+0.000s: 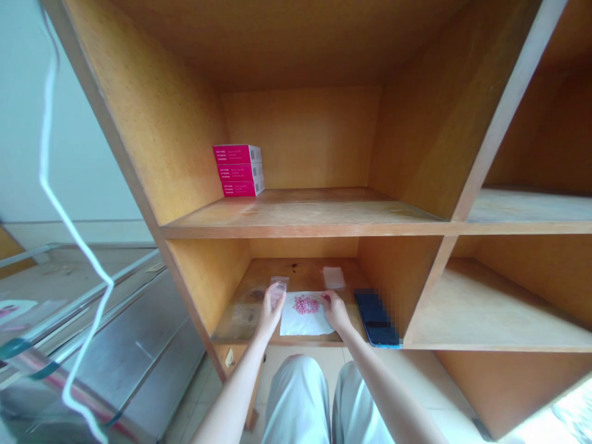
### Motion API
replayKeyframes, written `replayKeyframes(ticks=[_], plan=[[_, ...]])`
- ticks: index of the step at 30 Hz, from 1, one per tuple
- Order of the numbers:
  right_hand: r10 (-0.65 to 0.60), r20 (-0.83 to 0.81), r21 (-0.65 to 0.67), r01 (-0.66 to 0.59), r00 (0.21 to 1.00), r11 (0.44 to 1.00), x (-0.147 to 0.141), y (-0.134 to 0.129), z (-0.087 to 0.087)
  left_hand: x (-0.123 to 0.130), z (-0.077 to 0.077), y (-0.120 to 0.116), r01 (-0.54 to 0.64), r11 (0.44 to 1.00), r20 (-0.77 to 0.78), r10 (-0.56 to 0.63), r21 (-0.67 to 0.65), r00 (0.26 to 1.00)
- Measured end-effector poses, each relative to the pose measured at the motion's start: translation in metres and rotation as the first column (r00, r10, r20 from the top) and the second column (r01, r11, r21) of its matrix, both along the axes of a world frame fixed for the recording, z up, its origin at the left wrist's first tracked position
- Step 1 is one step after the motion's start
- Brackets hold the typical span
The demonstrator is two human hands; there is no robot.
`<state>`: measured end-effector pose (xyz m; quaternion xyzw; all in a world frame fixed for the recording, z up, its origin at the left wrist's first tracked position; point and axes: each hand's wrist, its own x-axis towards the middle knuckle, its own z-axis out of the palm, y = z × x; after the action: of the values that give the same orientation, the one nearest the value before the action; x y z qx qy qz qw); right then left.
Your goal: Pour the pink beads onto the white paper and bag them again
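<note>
A white sheet (300,322) lies at the front of the lower shelf, with a small heap of pink, bead-like pieces (306,304) on it. My left hand (274,303) is at the sheet's left side, its fingers closed on a small clear plastic bag (280,281) whose top edge sticks out above them. At the right edge of the sheet is my right hand (335,308), thumb and fingertips pinched together beside the heap. What those fingertips hold, if anything, is too small to tell. Behind the right hand a second small clear bag (333,277) lies flat.
A dark phone-like slab (377,317) lies right of the sheet, partly blurred out. Several pink boxes (239,171) are stacked on the upper shelf (314,206). Wooden side walls bound the compartment. A white cable (76,234) hangs at the left, by a glass-topped case (139,327).
</note>
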<state>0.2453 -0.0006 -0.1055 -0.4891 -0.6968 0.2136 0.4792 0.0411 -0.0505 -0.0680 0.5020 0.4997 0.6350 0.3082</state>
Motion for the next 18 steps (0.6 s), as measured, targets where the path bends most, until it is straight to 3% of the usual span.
replayKeyframes(ticks=[3,7,11,18], plan=[[-0.005,-0.020,0.018,0.006,1.000,1.000,0.001,-0.002,0.002,-0.003,0.015,0.009,0.145,0.986,0.326,-0.112,-0.079,0.939],[-0.018,-0.037,0.027,0.019,0.999,0.999,0.001,-0.003,0.003,-0.005,0.033,0.016,0.405,0.913,0.671,-0.271,-0.048,0.690],[-0.023,-0.043,0.026,0.025,0.999,0.999,0.002,-0.003,0.003,-0.003,0.046,0.016,0.476,0.879,0.761,-0.318,0.014,0.566],[-0.020,-0.069,0.016,0.021,0.997,1.000,0.002,-0.003,0.002,0.000,0.054,0.012,0.520,0.850,0.775,-0.380,0.079,0.505]])
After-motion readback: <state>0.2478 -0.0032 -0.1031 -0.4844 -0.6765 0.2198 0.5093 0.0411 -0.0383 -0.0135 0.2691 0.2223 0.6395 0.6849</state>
